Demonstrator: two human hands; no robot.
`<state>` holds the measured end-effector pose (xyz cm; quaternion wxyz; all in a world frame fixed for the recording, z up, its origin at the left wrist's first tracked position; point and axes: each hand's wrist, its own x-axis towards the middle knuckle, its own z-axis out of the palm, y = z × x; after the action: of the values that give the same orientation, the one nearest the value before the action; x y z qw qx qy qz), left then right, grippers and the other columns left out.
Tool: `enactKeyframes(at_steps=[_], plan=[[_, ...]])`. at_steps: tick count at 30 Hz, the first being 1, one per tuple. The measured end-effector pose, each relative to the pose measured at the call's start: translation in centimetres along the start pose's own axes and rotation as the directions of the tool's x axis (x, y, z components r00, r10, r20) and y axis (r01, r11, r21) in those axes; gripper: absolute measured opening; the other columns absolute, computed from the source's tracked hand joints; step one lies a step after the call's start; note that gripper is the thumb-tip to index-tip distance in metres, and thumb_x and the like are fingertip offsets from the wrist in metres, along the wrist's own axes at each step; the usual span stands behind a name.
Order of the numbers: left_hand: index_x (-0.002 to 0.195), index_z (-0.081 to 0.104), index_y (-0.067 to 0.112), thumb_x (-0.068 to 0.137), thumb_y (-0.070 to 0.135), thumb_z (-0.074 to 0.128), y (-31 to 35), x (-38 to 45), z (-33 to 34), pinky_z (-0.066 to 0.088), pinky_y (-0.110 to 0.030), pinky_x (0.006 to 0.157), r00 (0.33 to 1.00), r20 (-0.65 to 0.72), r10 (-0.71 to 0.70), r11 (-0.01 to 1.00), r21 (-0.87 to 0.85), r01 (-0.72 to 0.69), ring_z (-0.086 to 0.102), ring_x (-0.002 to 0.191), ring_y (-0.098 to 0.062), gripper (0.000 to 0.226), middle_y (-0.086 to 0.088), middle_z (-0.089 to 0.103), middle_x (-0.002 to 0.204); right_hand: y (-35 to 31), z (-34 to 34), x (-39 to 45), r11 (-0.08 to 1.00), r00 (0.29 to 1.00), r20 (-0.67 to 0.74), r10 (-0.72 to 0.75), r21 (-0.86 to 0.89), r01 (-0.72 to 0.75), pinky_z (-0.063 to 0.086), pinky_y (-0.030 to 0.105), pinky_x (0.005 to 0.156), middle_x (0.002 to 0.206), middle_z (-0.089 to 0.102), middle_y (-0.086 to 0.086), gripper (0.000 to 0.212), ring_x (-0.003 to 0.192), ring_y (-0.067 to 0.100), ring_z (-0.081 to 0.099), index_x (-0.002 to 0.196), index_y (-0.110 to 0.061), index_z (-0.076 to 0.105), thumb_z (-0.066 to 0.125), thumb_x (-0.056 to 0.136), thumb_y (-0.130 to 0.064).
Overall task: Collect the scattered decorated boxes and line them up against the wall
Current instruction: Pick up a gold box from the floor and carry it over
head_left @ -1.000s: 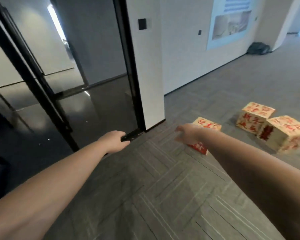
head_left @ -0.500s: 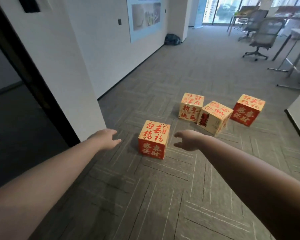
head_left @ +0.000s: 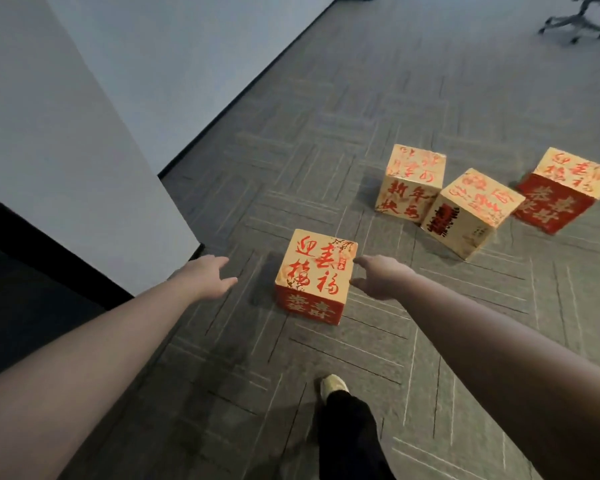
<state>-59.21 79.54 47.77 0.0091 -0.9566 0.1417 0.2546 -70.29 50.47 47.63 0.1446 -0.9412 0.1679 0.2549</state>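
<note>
Two bare hands reach down on either side of the nearest decorated box [head_left: 314, 277] on the grey carpet [head_left: 222, 368].

The left hand [head_left: 207, 277] and right hand [head_left: 381, 277] are spread wide and empty, likely to clasp its sides; three other boxes [head_left: 482, 202] sit scattered beyond, all away from the white wall [head_left: 84, 150].

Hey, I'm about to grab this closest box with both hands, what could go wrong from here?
1. Both hands are open and off the nearest box; the left hand sits farther from it than the right hand, so an uneven squeeze might twist or slide it.
2. Your shoe is stepping in just short of the box and might nudge it.
3. The wall corner stands close on the left and may crowd that arm.
</note>
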Motion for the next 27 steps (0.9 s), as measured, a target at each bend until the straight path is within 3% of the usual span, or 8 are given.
enactKeyframes(at_steps=[5, 10, 14, 19, 27], plan=[[0.150, 0.022, 0.026, 0.094, 0.052, 0.042, 0.8, 14.9, 1.5, 0.031, -0.042, 0.112, 0.993, 0.075, -0.092, 0.996, -0.003, 0.092, 0.025, 0.142, -0.026, 0.065, -0.001, 0.017, 0.158, 1.4, 1.0, 16.5, 0.999, 0.994, 0.111, -0.006, 0.046, 0.000, 0.050, 0.040, 0.092, 0.144, 0.044, 0.008, 0.066, 0.124, 0.029, 0.049, 0.150, -0.031, 0.023, 0.051, 0.094, -0.050], [0.150, 0.018, 0.031, 0.094, 0.053, 0.041, 4.0, 28.4, 6.4, 0.034, -0.048, 0.109, 0.990, 0.130, -0.052, 0.998, -0.033, 0.057, 0.023, 0.143, -0.024, 0.065, 0.002, 0.014, 0.159, 4.6, 4.7, 29.8, 0.998, 0.982, 0.182, 0.056, 0.023, -0.061, 0.042, 0.050, 0.104, 0.149, 0.035, 0.009, 0.076, 0.136, 0.033, 0.034, 0.152, -0.036, 0.012, 0.051, 0.091, -0.057], [0.151, 0.016, 0.031, 0.094, 0.052, 0.044, 6.4, 36.1, 11.8, 0.035, -0.049, 0.108, 0.983, 0.177, -0.042, 0.998, -0.041, 0.050, 0.022, 0.144, -0.024, 0.067, 0.001, 0.014, 0.159, 6.4, 8.6, 37.6, 0.994, 0.970, 0.225, 0.094, 0.041, -0.105, 0.041, 0.051, 0.105, 0.151, 0.031, 0.011, 0.081, 0.137, 0.035, 0.033, 0.153, -0.037, 0.007, 0.050, 0.089, -0.062], [0.151, 0.011, 0.032, 0.091, 0.057, 0.045, 7.5, 42.7, 18.6, 0.034, -0.053, 0.108, 0.974, 0.224, -0.040, 0.997, -0.055, 0.053, 0.020, 0.144, -0.027, 0.074, -0.001, 0.011, 0.159, 8.3, 14.6, 43.8, 0.988, 0.959, 0.262, 0.113, 0.069, -0.135, 0.040, 0.052, 0.106, 0.153, 0.026, 0.011, 0.081, 0.138, 0.036, 0.031, 0.152, -0.039, 0.004, 0.050, 0.089, -0.061], [0.151, 0.001, 0.033, 0.082, 0.064, 0.055, 8.1, 47.9, 26.7, 0.033, -0.056, 0.107, 0.965, 0.257, -0.060, 0.991, -0.099, 0.088, 0.020, 0.143, -0.033, 0.093, -0.003, 0.003, 0.160, 10.6, 22.6, 47.7, 0.941, 0.932, 0.285, 0.223, 0.185, -0.282, 0.046, 0.052, 0.101, 0.161, -0.008, 0.009, 0.093, 0.139, 0.042, 0.030, 0.149, -0.049, -0.005, 0.059, 0.083, -0.062]])
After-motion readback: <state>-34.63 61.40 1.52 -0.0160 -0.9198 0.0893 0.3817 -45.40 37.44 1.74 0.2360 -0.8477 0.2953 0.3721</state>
